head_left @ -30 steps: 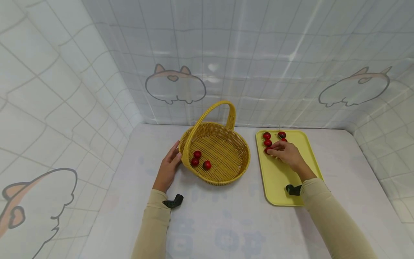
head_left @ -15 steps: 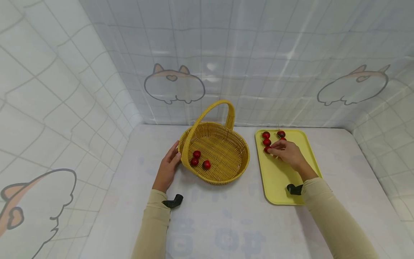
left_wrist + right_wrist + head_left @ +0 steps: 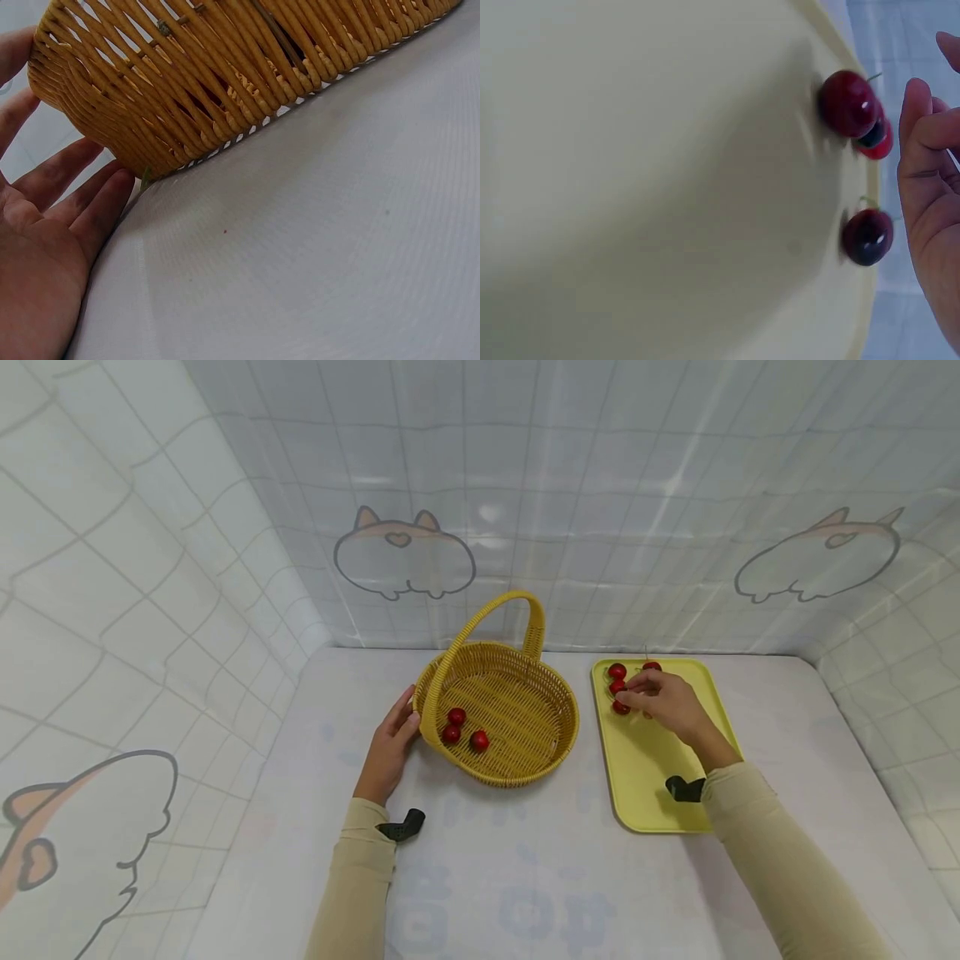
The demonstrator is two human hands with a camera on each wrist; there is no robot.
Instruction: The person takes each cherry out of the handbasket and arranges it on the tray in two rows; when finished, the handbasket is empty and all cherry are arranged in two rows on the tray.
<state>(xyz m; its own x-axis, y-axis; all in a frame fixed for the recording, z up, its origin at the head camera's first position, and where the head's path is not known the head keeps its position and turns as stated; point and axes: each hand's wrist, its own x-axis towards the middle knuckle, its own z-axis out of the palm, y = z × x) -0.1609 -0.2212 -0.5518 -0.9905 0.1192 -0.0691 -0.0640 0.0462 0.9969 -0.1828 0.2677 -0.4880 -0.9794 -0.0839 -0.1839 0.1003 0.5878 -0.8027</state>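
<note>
In the head view my left hand (image 3: 390, 745) rests against the left side of a yellow wicker basket (image 3: 558, 760) with a tall arched handle. The left wrist view shows the fairly straight fingers touching the basket's woven wall (image 3: 225, 67). Three dark red cherries (image 3: 479, 741) lie inside, at its left. My right hand (image 3: 671, 703) hovers over a yellow tray (image 3: 637, 785), thumb and fingertips just beside a column of cherries (image 3: 621, 707). In the right wrist view the thumb and forefinger stand apart, and I see nothing between them. Another cherry (image 3: 652, 667) sits behind the hand, which partly covers it.
Basket and tray stand side by side on a white table (image 3: 480, 868) with faint printed marks. A pale tiled-pattern sheet (image 3: 600, 527) with cartoon animals rises behind the table. Similar sheets close off both sides.
My right fingertips have come off the nearest cherry in the left column and moved slightly away from me, leaving that cherry on the tray. The left hand and basket have not visibly moved.
</note>
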